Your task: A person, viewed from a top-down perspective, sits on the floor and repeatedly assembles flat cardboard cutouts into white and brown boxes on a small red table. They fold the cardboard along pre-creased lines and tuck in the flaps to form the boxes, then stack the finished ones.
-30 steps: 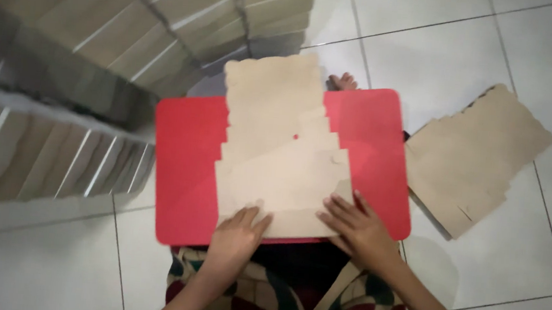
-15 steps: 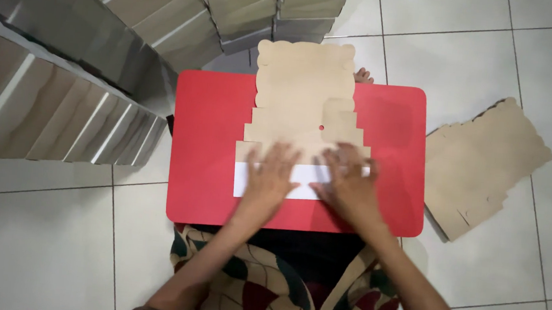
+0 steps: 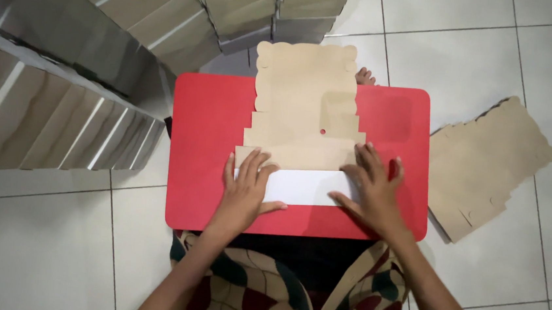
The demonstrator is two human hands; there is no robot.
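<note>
A flat brown cardboard box blank [image 3: 303, 104] with a scalloped far edge lies on a small red table [image 3: 206, 123]. Its near flap [image 3: 306, 185] is folded over toward me and shows a white underside. My left hand [image 3: 245, 189] presses flat on the left end of that flap, fingers spread. On the right end my right hand [image 3: 372, 185] presses flat as well, its fingers across the fold line. Neither hand grips anything.
Stacks of folded brown and white cardboard boxes [image 3: 67, 60] stand on the white tiled floor at left and behind the table. A pile of flat brown blanks [image 3: 485, 168] lies on the floor to the right. A bare foot [image 3: 365, 76] shows beyond the table.
Both hands went from the blank's near edge to folding the near flap over, exposing its white side. They now press it flat, spread further apart.
</note>
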